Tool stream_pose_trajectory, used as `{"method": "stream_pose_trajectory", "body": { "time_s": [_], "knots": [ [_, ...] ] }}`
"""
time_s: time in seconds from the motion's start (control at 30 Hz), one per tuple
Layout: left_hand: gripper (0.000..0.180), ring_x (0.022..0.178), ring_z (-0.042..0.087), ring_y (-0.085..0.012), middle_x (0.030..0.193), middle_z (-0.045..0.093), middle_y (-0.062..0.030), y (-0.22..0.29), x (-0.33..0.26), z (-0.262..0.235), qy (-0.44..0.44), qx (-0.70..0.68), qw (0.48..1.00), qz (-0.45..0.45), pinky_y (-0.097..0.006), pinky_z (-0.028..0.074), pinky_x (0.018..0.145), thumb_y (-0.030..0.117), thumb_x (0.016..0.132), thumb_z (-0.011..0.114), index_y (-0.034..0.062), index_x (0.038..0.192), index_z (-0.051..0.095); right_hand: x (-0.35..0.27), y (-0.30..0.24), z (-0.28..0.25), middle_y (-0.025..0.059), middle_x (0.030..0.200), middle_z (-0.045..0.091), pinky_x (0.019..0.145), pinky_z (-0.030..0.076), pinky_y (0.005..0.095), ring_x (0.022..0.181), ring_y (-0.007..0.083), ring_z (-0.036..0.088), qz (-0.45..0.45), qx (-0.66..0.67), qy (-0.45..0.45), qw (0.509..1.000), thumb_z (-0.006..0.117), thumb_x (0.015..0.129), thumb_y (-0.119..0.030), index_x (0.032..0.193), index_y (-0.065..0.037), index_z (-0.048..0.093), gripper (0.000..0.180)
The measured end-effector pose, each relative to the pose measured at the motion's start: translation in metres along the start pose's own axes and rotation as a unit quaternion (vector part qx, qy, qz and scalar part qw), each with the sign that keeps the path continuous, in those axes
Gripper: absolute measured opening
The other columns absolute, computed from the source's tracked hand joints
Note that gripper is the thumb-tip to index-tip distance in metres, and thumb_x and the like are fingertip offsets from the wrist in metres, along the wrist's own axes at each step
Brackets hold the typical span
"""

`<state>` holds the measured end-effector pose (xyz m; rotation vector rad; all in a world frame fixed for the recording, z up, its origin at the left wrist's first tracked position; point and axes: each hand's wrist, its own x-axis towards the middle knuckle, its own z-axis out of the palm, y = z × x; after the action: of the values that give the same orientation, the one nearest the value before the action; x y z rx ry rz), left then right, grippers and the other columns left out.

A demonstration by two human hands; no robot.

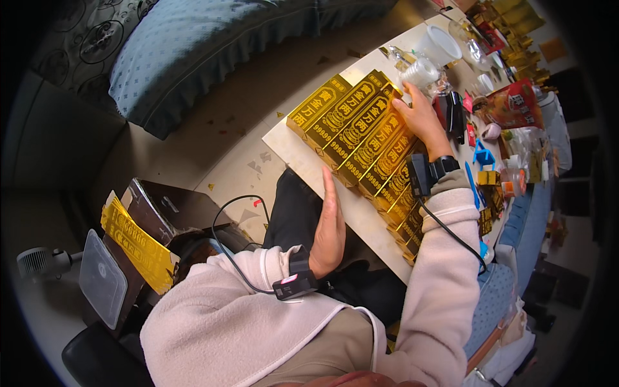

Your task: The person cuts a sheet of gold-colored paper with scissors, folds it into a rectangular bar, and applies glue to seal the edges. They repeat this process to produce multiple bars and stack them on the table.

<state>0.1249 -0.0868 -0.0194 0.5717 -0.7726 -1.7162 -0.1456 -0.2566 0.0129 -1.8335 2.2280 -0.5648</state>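
A stack of long gold paper boxes (364,132) with dark printed characters and coin pictures lies in side-by-side rows on a pale table. The rows step up in layers, and their near ends face me. My right hand (419,116) rests against the far right side of the stack, fingers stretched along the box ends, not wrapped round any box. Beside the table's near edge, my left hand (330,222) is held upright and flat, fingers together and straight. It is close to the near ends of the boxes and holds nothing; whether it touches them I cannot tell.
White plastic cups (440,46), a red snack bag (516,106), a black case (451,116) and a blue plastic holder (482,155) crowd the table's right side. A flattened gold sheet (138,245) leans at lower left. Black cables run from both wrists.
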Motion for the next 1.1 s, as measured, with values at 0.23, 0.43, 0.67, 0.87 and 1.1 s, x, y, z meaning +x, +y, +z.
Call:
{"method": "stream_pose_trajectory", "body": {
  "time_s": [0.23, 0.43, 0.67, 0.87, 1.1],
  "knots": [
    [0.066, 0.160, -0.008, -0.0215, 0.174, -0.009, -0.0111, -0.0050, 0.0008, -0.0045, -0.015, 0.005, 1.000, 0.009, -0.034, -0.006, 0.128, 0.032, 0.113, 0.023, 0.0000, 0.164, -0.004, -0.0052, 0.0055, -0.0003, 0.0240, 0.144, 0.058, 0.113, 0.041, 0.0387, 0.134, 0.0354, 0.055, -0.004, 0.000, 0.000, 1.000, 0.071, 0.095, -0.028, 0.148, -0.001, 0.049, 0.063],
    [0.067, 0.160, -0.008, -0.0219, 0.174, -0.009, -0.0113, -0.0054, 0.0052, -0.0036, -0.025, 0.000, 1.000, 0.008, -0.034, -0.006, 0.128, 0.032, 0.112, 0.025, 0.0000, 0.164, -0.004, -0.0036, 0.0030, -0.0002, 0.0236, 0.144, 0.057, 0.113, 0.041, 0.0411, 0.135, 0.0365, 0.054, -0.001, 0.002, 0.000, 1.000, 0.070, 0.095, -0.030, 0.148, -0.003, 0.049, 0.063],
    [0.068, 0.160, -0.008, -0.0224, 0.174, -0.009, -0.0115, -0.0068, 0.0039, -0.0014, -0.036, 0.000, 0.999, 0.000, -0.035, -0.005, 0.128, 0.033, 0.112, 0.026, -0.0001, 0.164, -0.004, -0.0027, 0.0100, 0.0012, 0.0252, 0.140, 0.059, 0.111, 0.042, 0.0382, 0.132, 0.0350, 0.057, 0.003, 0.008, 0.003, 1.000, 0.071, 0.095, -0.027, 0.149, -0.003, 0.049, 0.063],
    [0.069, 0.160, -0.008, -0.0229, 0.174, -0.009, -0.0117, -0.0066, 0.0036, -0.0012, -0.043, 0.001, 0.999, -0.004, -0.035, -0.005, 0.128, 0.033, 0.111, 0.027, -0.0001, 0.164, -0.004, -0.0050, 0.0094, 0.0028, 0.0248, 0.139, 0.060, 0.109, 0.044, 0.0386, 0.129, 0.0350, 0.059, -0.003, 0.028, 0.004, 1.000, 0.071, 0.096, -0.027, 0.149, -0.003, 0.048, 0.063],
    [0.071, 0.160, -0.008, -0.0234, 0.174, -0.009, -0.0119, -0.0068, 0.0014, -0.0005, -0.053, 0.000, 0.999, -0.009, -0.035, -0.005, 0.128, 0.033, 0.111, 0.029, -0.0001, 0.164, -0.004, -0.0075, 0.0056, -0.0018, 0.0236, 0.144, 0.058, 0.112, 0.043, 0.0440, 0.133, 0.0392, 0.056, 0.010, 0.034, -0.011, 0.999, 0.068, 0.096, -0.031, 0.149, -0.005, 0.048, 0.063]
  ]
}}
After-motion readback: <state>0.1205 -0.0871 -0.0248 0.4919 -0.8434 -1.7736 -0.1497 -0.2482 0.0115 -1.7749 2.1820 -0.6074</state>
